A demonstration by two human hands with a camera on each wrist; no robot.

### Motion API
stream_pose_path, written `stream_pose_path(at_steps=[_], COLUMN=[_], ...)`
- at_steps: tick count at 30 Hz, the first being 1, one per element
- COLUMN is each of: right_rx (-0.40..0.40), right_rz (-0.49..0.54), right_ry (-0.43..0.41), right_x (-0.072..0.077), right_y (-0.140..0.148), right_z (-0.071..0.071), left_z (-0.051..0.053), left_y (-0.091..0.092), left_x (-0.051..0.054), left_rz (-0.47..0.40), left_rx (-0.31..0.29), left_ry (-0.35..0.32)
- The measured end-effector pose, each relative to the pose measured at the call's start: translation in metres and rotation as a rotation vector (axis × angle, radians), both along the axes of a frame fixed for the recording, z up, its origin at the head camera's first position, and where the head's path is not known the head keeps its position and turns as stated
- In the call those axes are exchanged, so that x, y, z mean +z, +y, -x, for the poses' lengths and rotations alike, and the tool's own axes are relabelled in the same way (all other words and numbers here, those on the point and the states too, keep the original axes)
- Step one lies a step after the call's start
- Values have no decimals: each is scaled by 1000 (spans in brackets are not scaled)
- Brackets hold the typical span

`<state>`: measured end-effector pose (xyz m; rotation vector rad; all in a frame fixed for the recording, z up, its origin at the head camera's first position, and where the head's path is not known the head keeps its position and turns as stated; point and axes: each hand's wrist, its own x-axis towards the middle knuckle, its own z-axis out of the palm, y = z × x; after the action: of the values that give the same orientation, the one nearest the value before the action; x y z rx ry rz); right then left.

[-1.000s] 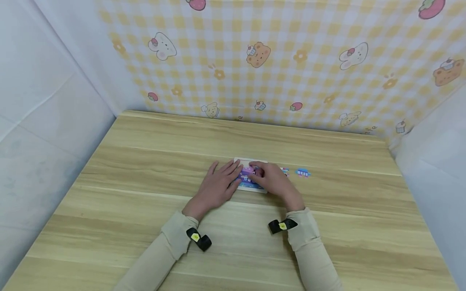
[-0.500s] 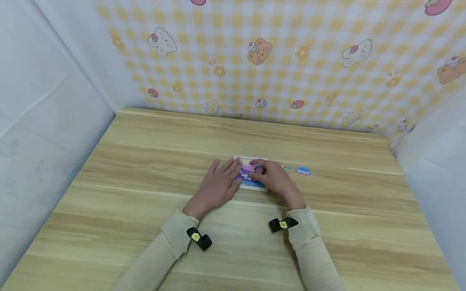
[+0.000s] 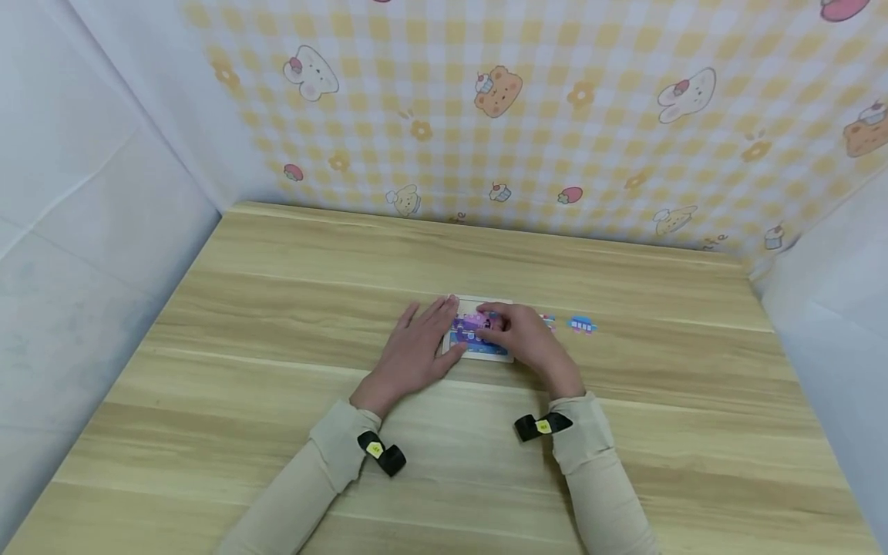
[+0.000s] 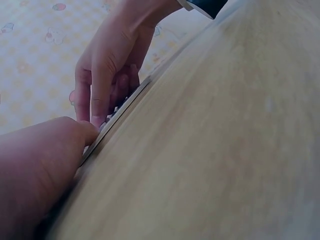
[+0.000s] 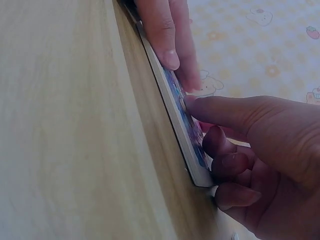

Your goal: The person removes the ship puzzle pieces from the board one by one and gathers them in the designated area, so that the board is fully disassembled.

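A thin, light-rimmed puzzle board point(image 3: 486, 357) with a blue and purple picture lies flat on the table. My left hand point(image 3: 411, 351) rests on its left side, fingers straight and thumb along the lower corner. Over the right part of the board, my right hand point(image 3: 533, 338) pinches a pink and purple puzzle piece point(image 3: 489, 323) between thumb and fingers. The piece is mostly hidden by those fingers. In the right wrist view, the right thumb touches the board's picture side, and the other fingers curl at the board's end point(image 5: 202, 177).
Right of the board lies a blue puzzle piece point(image 3: 581, 324) with white window shapes. A second colourful piece point(image 3: 549, 321) sits partly behind my right hand. The wood-grain table point(image 3: 333, 262) ends at a yellow checked cloth point(image 3: 541, 146) at the back.
The head view has tilted slightly, shifting the scene. My left fingertips have drawn back a little to the left, showing more of the board. The right hand keeps its pinch.
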<state>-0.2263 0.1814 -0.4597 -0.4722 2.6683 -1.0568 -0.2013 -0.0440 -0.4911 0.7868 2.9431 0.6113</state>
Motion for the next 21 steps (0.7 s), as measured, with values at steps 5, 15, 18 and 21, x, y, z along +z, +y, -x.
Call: stream_pose_path(at_steps=[5,15,18,21], right_rx=[-1,21,20,16], right_rz=[16,18,10,6], right_ry=[-9,-7,-7,-13], right_x=[0,-2,-1,0], right_y=[0,1,2,3], right_z=[-2,-1,-1,-1], left_z=[-1,-4,-4,-4], left_y=[-2,-2,-1,0], left_x=[4,6,6,6], left_rz=[-191,-245,-244,-229], left_rx=[39,95,101,92], left_ry=[-25,-73,-69,-48])
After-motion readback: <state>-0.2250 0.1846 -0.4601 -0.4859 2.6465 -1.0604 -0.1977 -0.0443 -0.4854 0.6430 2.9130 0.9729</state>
